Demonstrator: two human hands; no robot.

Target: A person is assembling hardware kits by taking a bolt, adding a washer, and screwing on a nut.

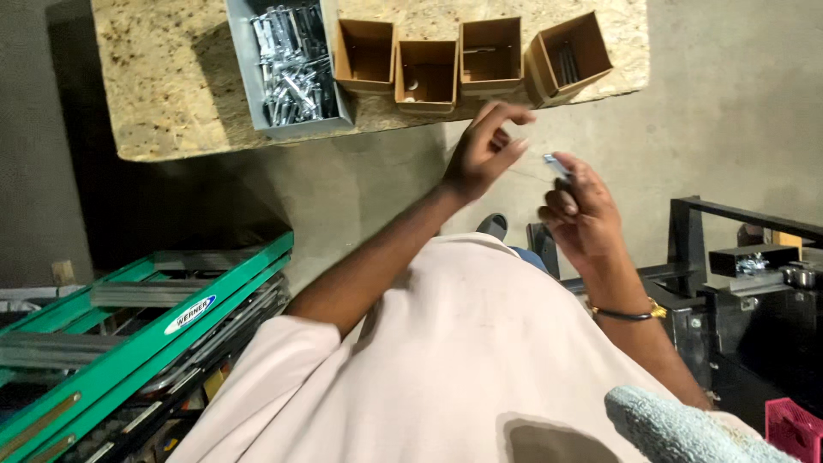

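Note:
My left hand (485, 151) is raised in front of the board's near edge, fingers loosely curled and apart, with nothing seen in it. My right hand (579, 208) is closed around a small silvery metal part (555, 163) whose end sticks out above the thumb. A grey metal bin (245, 67) full of shiny metal parts (291, 64) rests on the chipboard top (163, 77). Beside it stand several small open cardboard boxes (427, 75); the rightmost box (569, 57) holds a few thin dark pieces.
A green folded ladder (146, 334) lies at the lower left over other metal frames. A black metal frame (737, 283) with small parts stands at the right. A pink crate corner (793, 427) and a pale knitted glove (677, 429) show at the bottom right. Grey concrete floor lies below.

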